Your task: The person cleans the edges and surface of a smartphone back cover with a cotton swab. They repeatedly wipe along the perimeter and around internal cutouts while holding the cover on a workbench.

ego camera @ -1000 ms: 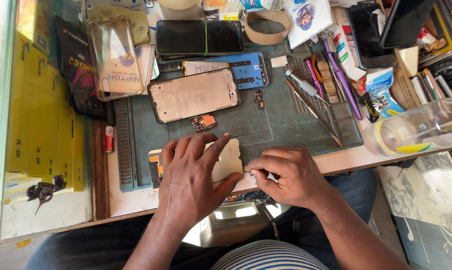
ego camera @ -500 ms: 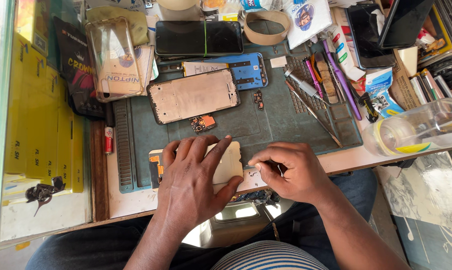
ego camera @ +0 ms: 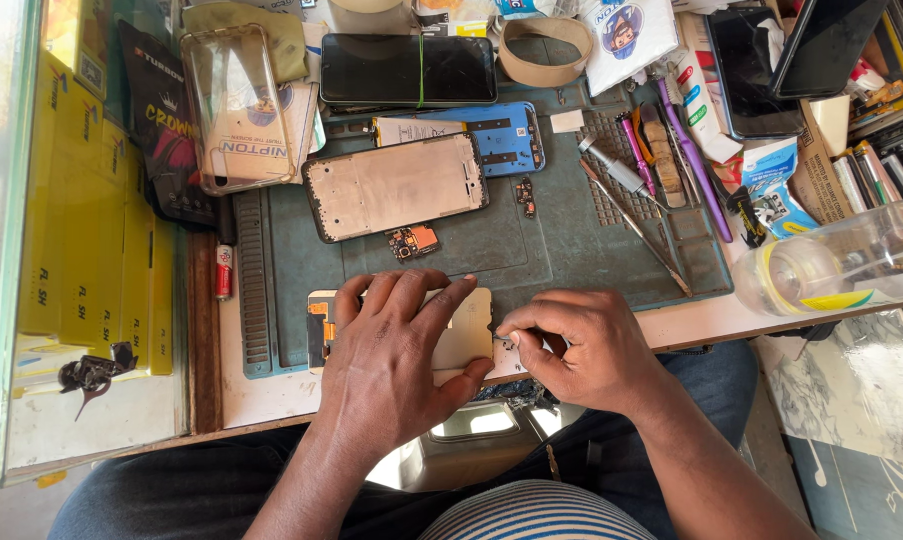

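We see the left hand (ego camera: pixel 397 365) lying flat, fingers spread, pressing down on a thin pale-cream panel (ego camera: pixel 464 335) with rounded corners that rests at the near edge of the worktop (ego camera: pixel 692 322). An orange flex strip shows at the panel's left end. The right hand (ego camera: pixel 577 350) sits just beside the panel's right edge, its grip pinched together, thumb and forefinger closed on something small and dark that we cannot make out.

Beyond the hands lies a ribbed grey-green rubber mat (ego camera: pixel 572 250). On it rests a phone frame (ego camera: pixel 397 187), a flat beige rectangle with a dark rim, and near its lower edge a small orange circuit piece (ego camera: pixel 415 241). Behind the frame is a blue phone back (ego camera: pixel 502 135) and a glossy black phone (ego camera: pixel 409 69). A clear, soft-looking phone case (ego camera: pixel 237 110) lies to the left. Slim metal tweezers (ego camera: pixel 637 225) and pink-handled tools lie on the mat's right side, and a clear plastic bottle (ego camera: pixel 842 262) lies on its side at the right.
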